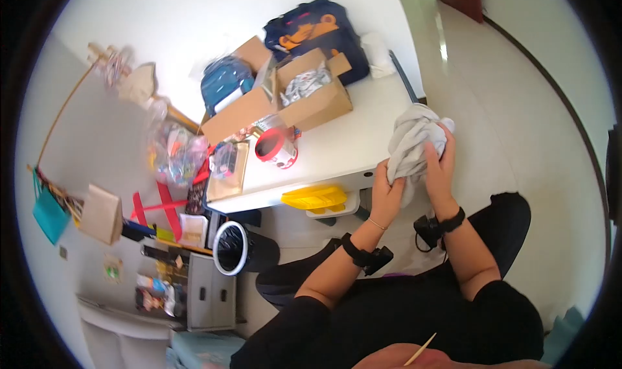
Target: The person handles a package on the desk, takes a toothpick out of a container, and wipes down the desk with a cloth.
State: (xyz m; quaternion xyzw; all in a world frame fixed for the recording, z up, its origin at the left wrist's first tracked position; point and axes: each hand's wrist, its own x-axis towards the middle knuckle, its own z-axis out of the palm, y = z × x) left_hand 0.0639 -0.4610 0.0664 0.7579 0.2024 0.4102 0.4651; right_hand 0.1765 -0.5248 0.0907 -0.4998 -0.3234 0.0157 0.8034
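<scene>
A bunched light grey cloth [412, 142] hangs between my two hands, past the right end of the white table [343, 136]. My left hand [387, 193] grips its lower left side, thumb pressed on the fabric. On the right side, my right hand [440, 161] is wrapped round the cloth, fingers curled over its upper edge. Folds hide some of my fingertips. What kind of cloth it is, I cannot make out.
On the table stand an open cardboard box [317, 103] holding grey fabric, a red-rimmed tub [278, 150], and a dark blue bag [317, 32]. A lined bin [256, 249] and a yellow item [315, 197] are below the table's front edge.
</scene>
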